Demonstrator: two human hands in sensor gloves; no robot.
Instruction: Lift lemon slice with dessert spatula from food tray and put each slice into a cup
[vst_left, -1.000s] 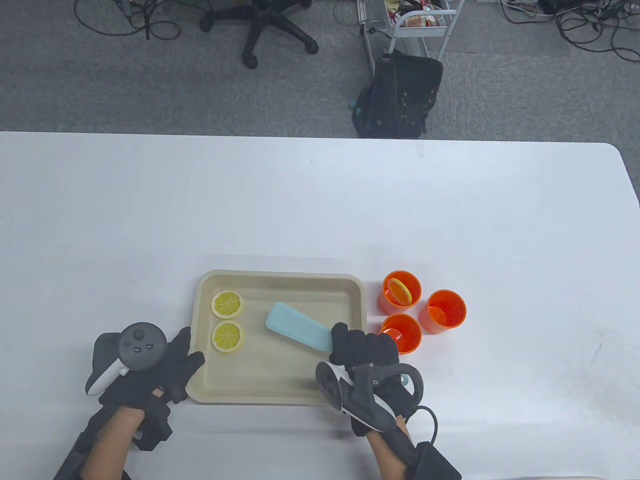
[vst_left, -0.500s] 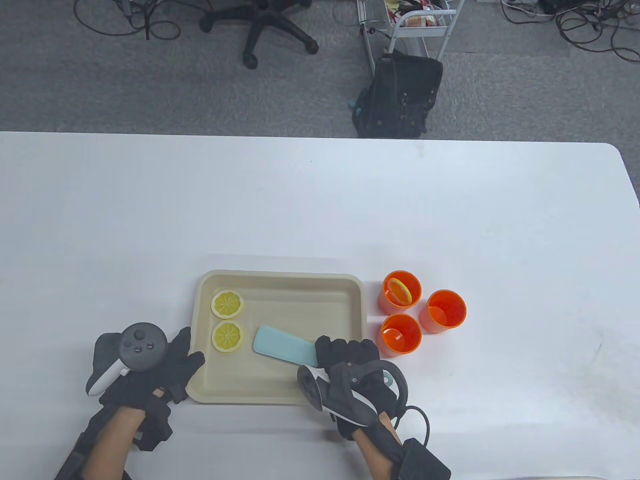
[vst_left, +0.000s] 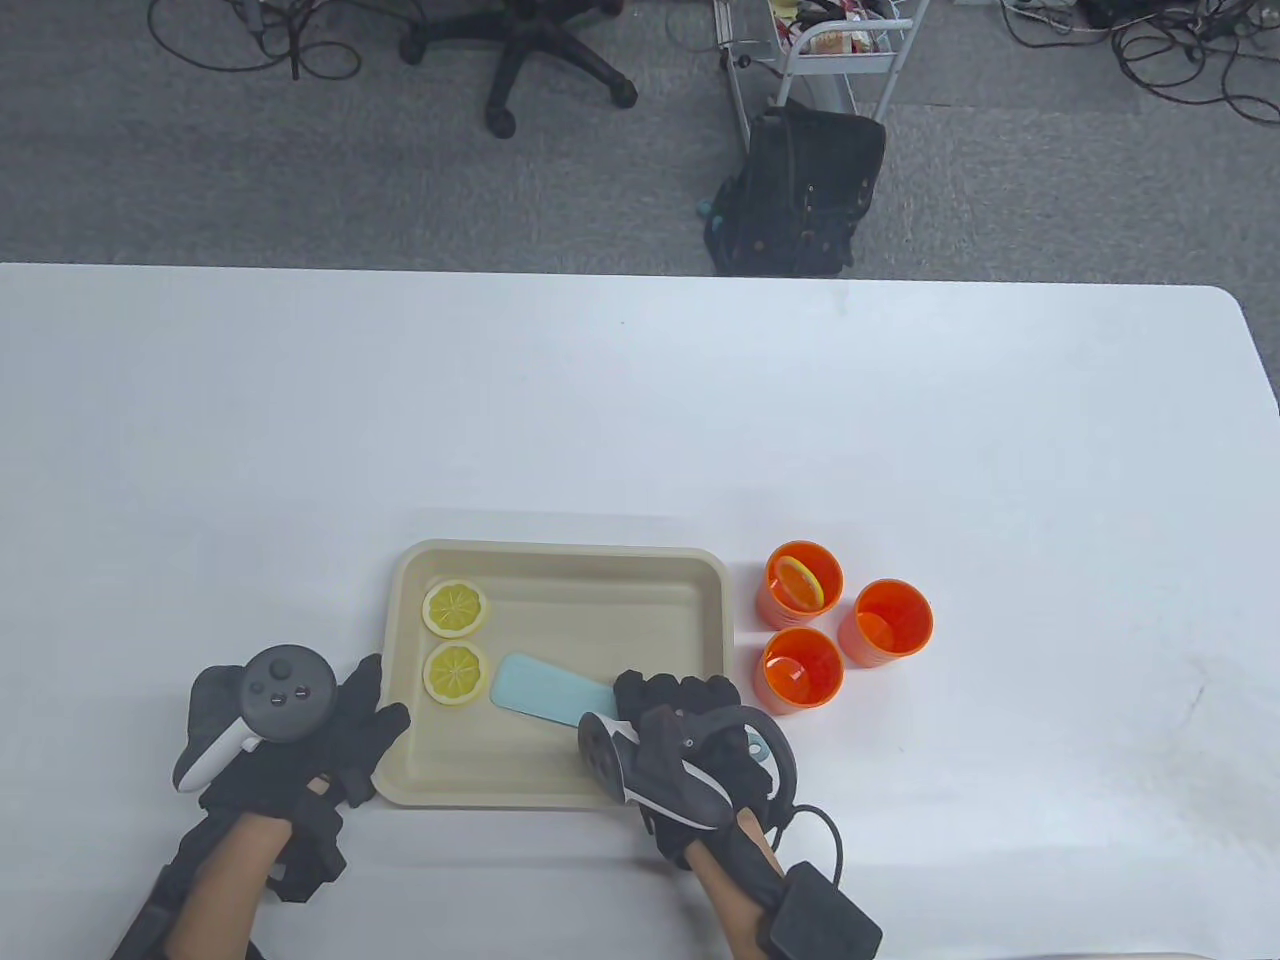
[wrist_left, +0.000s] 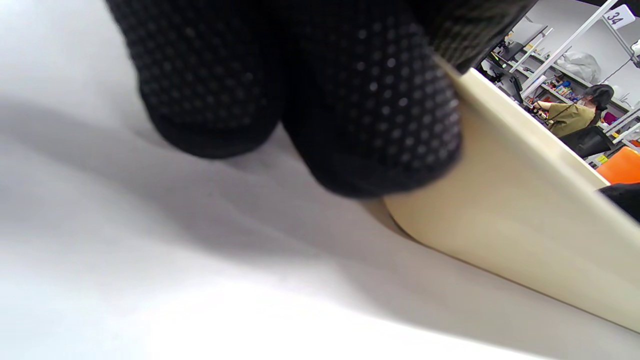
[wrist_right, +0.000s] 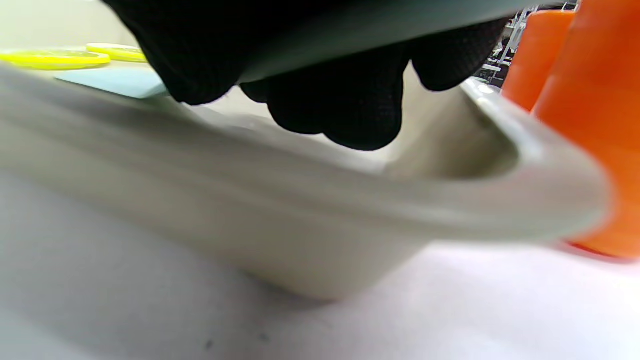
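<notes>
Spatula (vst_left: 545, 691) handle hidden inside right hand (vst_left: 690, 745); blade tip beside lemon slice (vst_left: 456, 674)

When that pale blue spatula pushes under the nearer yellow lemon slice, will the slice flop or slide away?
The nearer round yellow lemon slice lies flat and looks stiff, so probably no flopping. It may skid on the smooth beige food tray. The flat pale blue spatula offers no lip, so it might slip off.
</notes>
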